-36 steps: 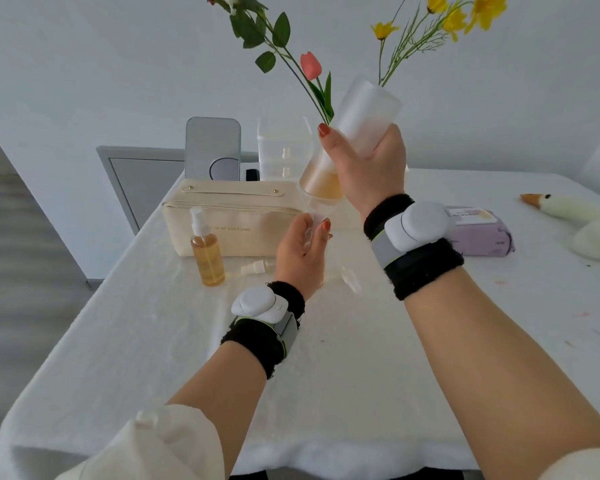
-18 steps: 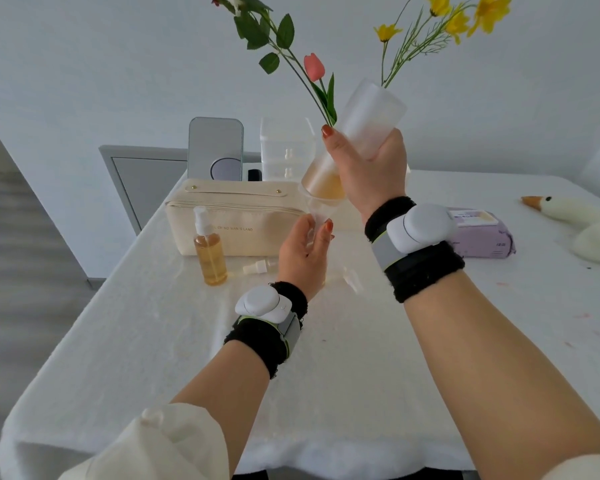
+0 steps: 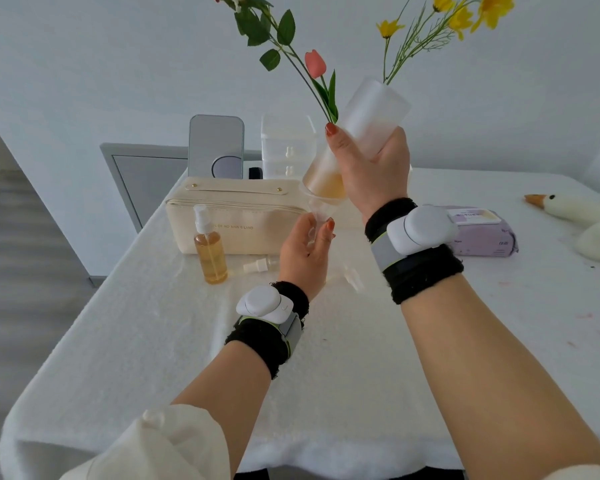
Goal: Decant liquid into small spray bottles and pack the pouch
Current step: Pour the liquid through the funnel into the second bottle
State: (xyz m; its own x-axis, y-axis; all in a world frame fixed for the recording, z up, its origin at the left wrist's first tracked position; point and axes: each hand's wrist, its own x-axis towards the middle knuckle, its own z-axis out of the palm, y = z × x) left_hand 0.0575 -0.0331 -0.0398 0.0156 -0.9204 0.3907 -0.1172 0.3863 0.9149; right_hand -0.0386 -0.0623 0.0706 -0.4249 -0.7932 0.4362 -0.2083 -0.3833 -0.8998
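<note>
Above funnel (image 3: 315,201), frosted bottle (image 3: 373,112); amber liquid (image 3: 326,184)

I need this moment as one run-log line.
step: decant | right hand tilts frosted bottle into funnel | left hand grips small clear bottle below

You were working in a home, at a table (image 3: 146,358) covered with a soft white cloth and set against a plain white wall (image 3: 84,64). On it stood personal-care items: a cream zip pouch (image 3: 253,216), an amber-filled spray bottle (image 3: 211,258), a clear set of small drawers (image 3: 284,147), a grey rounded panel (image 3: 216,140) standing upright, and a lilac pack of wipes (image 3: 485,237). A plush goose (image 3: 579,216) lay at the right edge, and a pink tulip (image 3: 315,64) and yellow flowers (image 3: 465,15) rose on long stems behind, all domestic furnishings.
</note>
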